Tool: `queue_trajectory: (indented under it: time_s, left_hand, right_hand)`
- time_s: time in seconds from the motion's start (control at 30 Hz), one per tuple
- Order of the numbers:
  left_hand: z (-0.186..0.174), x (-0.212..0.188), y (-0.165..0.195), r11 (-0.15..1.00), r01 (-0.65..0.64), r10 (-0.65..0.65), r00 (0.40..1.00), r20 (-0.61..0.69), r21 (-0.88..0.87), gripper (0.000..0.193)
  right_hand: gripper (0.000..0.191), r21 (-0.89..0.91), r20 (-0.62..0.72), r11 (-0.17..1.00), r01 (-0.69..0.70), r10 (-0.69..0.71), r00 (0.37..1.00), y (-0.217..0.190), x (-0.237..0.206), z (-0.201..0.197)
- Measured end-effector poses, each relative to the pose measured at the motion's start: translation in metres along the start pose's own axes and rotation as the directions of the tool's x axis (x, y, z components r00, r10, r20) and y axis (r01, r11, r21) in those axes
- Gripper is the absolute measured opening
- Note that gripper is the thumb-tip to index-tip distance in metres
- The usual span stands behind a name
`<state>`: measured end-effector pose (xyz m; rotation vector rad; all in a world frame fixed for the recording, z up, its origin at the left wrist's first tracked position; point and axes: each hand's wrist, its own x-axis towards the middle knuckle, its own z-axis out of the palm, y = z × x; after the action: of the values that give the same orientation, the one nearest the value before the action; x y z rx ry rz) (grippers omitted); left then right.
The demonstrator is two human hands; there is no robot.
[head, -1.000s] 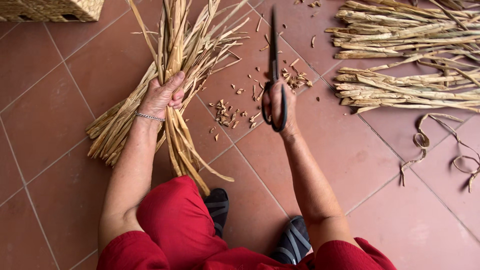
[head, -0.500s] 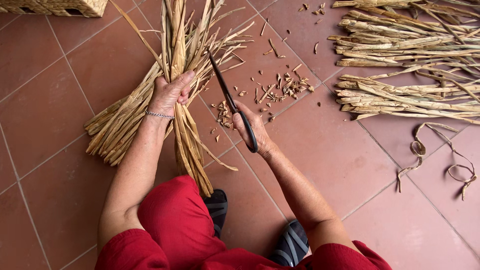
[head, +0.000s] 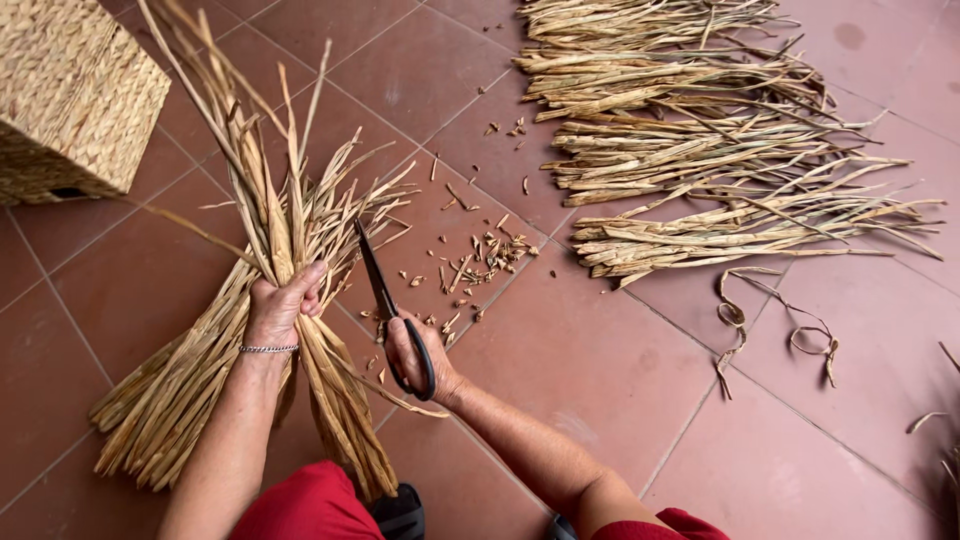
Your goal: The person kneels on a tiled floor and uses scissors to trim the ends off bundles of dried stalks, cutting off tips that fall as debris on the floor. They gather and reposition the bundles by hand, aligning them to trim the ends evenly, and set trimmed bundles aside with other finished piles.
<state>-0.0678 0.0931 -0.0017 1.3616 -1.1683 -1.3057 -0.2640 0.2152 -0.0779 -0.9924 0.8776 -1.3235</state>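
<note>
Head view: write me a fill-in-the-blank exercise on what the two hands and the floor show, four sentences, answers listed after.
1. The left hand grips a bundle of dried ____ stalks.
2. The right hand holds black ____, their blades close to the bundle.
3. On the left wrist sits a thin ____.
4. A woven ____ stands on the tiled floor at upper left.

Missing words: straw-coloured; scissors; bracelet; basket

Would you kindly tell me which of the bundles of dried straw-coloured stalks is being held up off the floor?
The bundle gripped by the left hand, dried straw-coloured stalks fanning upward; the other bundles lie flat on the tiles.
</note>
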Motion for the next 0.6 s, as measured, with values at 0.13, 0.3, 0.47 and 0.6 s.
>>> queue_trajectory:
  time_s: [0.13,0.3,0.47,0.6]
  left_hand:
    - [-0.001,0.001,-0.004,0.999,0.016,-0.016,1.000,-0.009,0.035,0.030]
    - [0.000,-0.001,-0.005,0.999,0.018,-0.019,1.000,0.009,0.028,0.028]
    - [0.002,-0.001,-0.004,0.999,0.024,-0.024,1.000,-0.007,0.036,0.027]
    - [0.001,-0.002,-0.003,1.000,0.024,-0.024,1.000,0.008,0.005,0.024]
  right_hand:
    - [0.055,-0.078,0.079,0.996,0.041,-0.035,0.996,-0.004,0.003,-0.003]
    - [0.051,-0.069,0.060,0.996,-0.054,0.059,0.996,-0.012,0.001,-0.002]
    - [0.054,-0.216,-0.046,0.975,0.049,-0.061,0.997,-0.006,0.002,-0.003]
    - [0.057,-0.176,-0.063,0.984,-0.022,0.011,0.998,0.001,0.009,-0.007]
